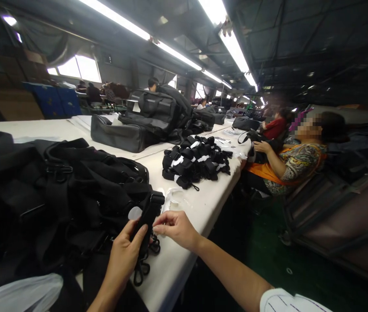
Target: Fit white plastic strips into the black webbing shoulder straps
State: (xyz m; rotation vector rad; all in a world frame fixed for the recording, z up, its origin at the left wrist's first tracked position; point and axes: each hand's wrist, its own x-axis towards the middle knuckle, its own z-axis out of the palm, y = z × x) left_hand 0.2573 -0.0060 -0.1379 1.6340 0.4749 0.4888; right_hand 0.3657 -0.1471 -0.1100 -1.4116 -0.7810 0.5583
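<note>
My left hand (126, 250) is wrapped around a folded black webbing strap (150, 213) with a slider buckle at its top end. Black snap hooks (141, 272) dangle below the strap over the table edge side. Close to the strap's right side is my right hand (179, 230), thumb and fingers pinched together; whatever lies between the fingertips is too small to make out. A pale round piece (135, 212) shows behind my left thumb. To the left spreads a large heap of loose black straps (70, 190).
Bundled black straps with white bands (197, 160) are piled ahead on the white table (200, 203). Crumpled white plastic (172, 197) lies nearer. Black bags (158, 112) stand farther back. At right, a seated co-worker (288, 160) handles a dark item beside a wheeled cart (336, 216).
</note>
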